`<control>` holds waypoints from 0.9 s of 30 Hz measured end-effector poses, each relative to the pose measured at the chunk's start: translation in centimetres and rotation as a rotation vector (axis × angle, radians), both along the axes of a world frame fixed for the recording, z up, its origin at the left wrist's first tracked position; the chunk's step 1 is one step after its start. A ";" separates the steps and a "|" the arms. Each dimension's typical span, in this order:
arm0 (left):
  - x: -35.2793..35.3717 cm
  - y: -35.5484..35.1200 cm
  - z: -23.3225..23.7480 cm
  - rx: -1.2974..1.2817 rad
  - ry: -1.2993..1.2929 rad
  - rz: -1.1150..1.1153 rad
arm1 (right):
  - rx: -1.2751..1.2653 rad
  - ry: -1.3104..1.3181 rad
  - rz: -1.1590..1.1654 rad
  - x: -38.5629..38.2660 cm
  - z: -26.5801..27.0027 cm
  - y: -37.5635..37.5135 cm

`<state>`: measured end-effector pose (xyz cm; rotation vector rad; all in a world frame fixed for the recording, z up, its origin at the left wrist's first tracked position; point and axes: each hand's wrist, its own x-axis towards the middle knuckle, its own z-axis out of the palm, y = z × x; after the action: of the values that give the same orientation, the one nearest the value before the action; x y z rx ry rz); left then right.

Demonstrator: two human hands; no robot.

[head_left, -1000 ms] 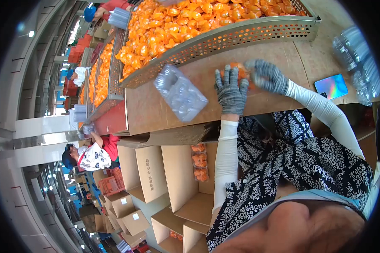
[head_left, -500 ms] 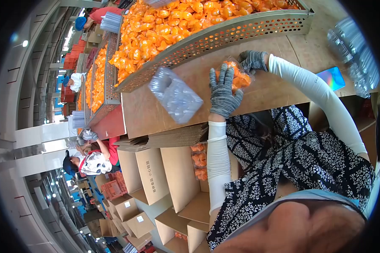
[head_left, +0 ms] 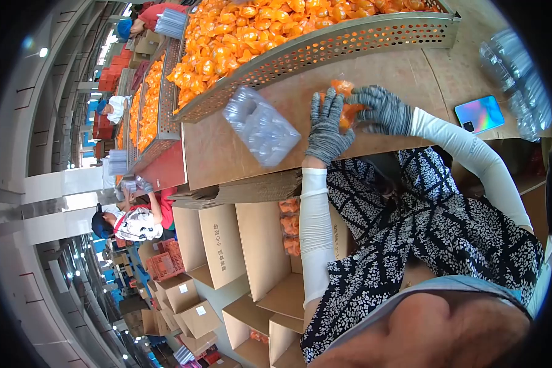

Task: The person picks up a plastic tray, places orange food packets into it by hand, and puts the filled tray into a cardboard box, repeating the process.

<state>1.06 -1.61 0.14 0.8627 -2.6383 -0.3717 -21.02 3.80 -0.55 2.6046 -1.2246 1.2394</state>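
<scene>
A clear plastic clamshell pack of orange-wrapped pieces lies on the brown tabletop, partly covered by both hands. My left hand, in a grey striped knit glove, holds its left side with long fingers laid over it. My right hand, gloved alike, curls its fingers over the right side, close to the left fingertips. To the left lies a stack of clear clamshell boxes, apart from both hands.
A perforated metal tray heaped with orange-wrapped pieces borders the table's far side. A phone and more clear boxes lie right. Cardboard cartons stand below the table edge. A co-worker stands at left.
My right hand has moved from the pack's far right corner toward me and over its right side. My left hand stays on the pack. The camera view has shifted slightly.
</scene>
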 end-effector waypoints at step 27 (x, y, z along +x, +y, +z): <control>-3.0 1.1 -3.8 -0.204 0.666 0.339 | 0.284 0.061 -0.070 1.8 0.5 -2.1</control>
<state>-1.97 -0.56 -3.61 0.9030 -1.8469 -0.2387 -19.26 1.66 -0.06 2.7342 -1.5687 1.0336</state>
